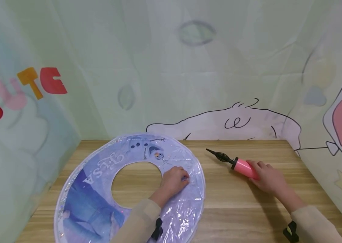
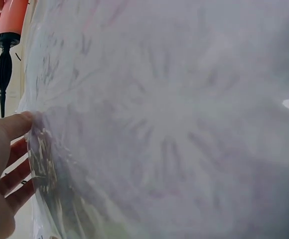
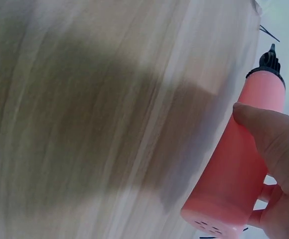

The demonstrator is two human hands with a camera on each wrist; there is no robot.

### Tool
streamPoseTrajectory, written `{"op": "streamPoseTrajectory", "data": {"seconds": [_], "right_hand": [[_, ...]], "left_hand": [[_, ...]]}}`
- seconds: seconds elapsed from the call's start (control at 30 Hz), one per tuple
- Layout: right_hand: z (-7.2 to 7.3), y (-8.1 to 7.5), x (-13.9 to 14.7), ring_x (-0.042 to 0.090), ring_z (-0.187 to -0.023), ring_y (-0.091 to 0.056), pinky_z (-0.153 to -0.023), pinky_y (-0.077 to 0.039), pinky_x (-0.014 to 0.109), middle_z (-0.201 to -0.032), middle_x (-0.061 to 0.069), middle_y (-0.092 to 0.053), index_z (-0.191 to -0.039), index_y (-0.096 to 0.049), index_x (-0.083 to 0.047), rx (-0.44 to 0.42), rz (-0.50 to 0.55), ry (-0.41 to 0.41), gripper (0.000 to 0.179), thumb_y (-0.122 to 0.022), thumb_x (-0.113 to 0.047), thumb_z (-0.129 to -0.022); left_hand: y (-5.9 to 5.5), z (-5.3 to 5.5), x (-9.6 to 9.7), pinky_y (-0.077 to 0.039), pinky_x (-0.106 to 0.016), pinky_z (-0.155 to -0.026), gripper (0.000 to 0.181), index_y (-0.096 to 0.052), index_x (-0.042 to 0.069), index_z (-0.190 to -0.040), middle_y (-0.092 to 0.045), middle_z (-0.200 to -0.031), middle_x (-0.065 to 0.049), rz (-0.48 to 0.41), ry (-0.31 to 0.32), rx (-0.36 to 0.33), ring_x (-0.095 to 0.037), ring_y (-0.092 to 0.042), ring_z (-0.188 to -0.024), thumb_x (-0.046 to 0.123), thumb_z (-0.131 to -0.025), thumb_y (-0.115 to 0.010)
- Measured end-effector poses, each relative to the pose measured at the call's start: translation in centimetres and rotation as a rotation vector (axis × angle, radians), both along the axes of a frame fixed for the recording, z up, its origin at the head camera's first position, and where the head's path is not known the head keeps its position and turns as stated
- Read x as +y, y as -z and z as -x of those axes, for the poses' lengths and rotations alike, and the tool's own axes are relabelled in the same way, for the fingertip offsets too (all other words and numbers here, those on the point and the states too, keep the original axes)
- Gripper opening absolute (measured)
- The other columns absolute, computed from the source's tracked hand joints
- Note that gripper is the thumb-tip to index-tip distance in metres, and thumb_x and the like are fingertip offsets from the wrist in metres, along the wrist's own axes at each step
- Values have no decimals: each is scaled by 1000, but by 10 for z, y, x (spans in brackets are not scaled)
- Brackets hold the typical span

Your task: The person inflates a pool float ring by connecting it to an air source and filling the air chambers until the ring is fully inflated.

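A large inflatable swim ring (image 1: 98,162), printed in blue and purple with the word ELSA and a snowman, lies on the wooden table. Reaching over its right side, my left hand (image 1: 174,182) pinches the ring's film, thumb and fingertips close together. In the left wrist view the thumb of that hand (image 2: 7,164) meets the edge of the shiny plastic. My right hand (image 1: 269,179) grips a pink hand pump (image 1: 245,168) by its barrel, right of the ring. The pump's black nozzle (image 1: 222,157) points up and left, towards the back of the table.
The wood-grain table (image 1: 234,216) ends at a printed cloth backdrop (image 1: 165,67) behind, with cloth also along both sides. Dark wrist straps (image 1: 290,233) show at the sleeves. The ring covers much of the table's left half.
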State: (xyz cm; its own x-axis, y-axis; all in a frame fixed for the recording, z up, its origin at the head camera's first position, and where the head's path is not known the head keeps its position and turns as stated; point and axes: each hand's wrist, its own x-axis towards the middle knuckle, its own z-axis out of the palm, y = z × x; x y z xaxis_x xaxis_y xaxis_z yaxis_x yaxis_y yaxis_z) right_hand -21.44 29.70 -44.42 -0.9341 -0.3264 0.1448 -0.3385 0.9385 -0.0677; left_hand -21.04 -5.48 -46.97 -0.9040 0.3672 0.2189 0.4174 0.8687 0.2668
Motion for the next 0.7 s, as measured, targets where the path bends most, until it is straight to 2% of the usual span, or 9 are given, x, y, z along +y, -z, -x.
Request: {"op": "streamPoseTrajectory", "data": {"seconds": [0.47,0.7], "right_hand": [[-14,2,5,34,-85,-56,-66,-49,50,-102,17,-58,-130,-45,-16,86,-14,-65,68,-77,-27,-71],[-19,0,-1,33,-89,-57,-72,-49,52,-104,15,-59,-133,-45,-20,119,-31,-109,68,-76,-30,-73]], "left_hand": [[-1,2,-1,-50,-33,-71,13,-71,20,-87,-68,-87,4,-16,-12,-23,-17,-63,-84,25,-75,-73],[-3,3,-1,-49,-32,-67,12,-70,20,-85,-68,-84,5,-3,4,-19,-15,-63,-79,26,-75,-72]]}}
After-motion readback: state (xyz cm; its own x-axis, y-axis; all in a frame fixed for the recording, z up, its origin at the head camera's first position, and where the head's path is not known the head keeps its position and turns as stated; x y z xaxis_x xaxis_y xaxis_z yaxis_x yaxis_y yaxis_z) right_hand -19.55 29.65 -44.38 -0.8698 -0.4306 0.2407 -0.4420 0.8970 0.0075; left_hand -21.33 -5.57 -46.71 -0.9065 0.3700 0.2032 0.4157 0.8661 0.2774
